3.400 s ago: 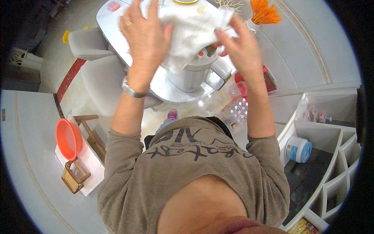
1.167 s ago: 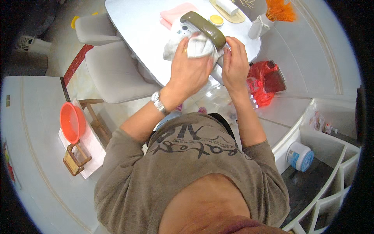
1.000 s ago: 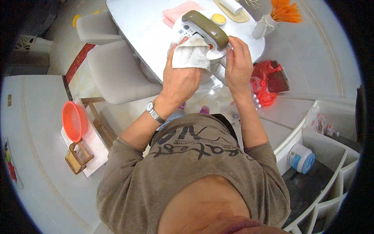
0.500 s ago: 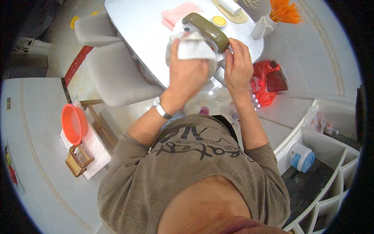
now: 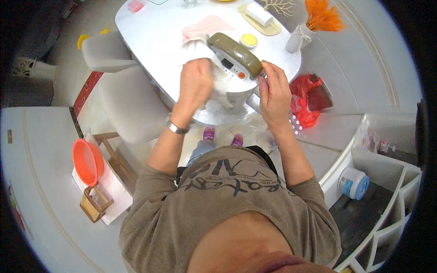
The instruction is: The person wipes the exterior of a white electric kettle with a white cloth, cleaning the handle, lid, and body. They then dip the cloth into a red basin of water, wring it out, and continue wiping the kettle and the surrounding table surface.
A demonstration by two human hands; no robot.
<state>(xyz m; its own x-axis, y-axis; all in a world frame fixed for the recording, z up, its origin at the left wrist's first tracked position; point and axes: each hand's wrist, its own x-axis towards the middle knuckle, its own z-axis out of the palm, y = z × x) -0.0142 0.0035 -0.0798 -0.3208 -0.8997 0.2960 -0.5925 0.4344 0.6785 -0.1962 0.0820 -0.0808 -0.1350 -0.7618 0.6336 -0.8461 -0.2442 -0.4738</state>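
Observation:
On the white table (image 5: 159,50) stands a white rice cooker (image 5: 236,83) with a thick olive-green handle (image 5: 234,54), a small dark display and an orange button. My left hand (image 5: 196,84), wearing a wristwatch, is closed on a white cloth (image 5: 196,49). That cloth lies against the cooker's left side, and part of it hangs down past the hand. At the handle's right end is my right hand (image 5: 275,93), thumb and fingers closed around it. The left fingertips are turned away and slightly blurred.
Behind the cooker lie a pink cloth (image 5: 207,26), a round yellow-topped container (image 5: 248,41) and a tray with a white roll (image 5: 259,14). A vase (image 5: 298,40) stands right. Grey chairs (image 5: 129,102) line the left; a red bag (image 5: 302,104) sits beyond the table's right edge.
My left hand has moved left with the cloth, uncovering the cooker's display and button. My right hand stays at the handle's end. The view has shifted slightly, showing more of the table's far side.

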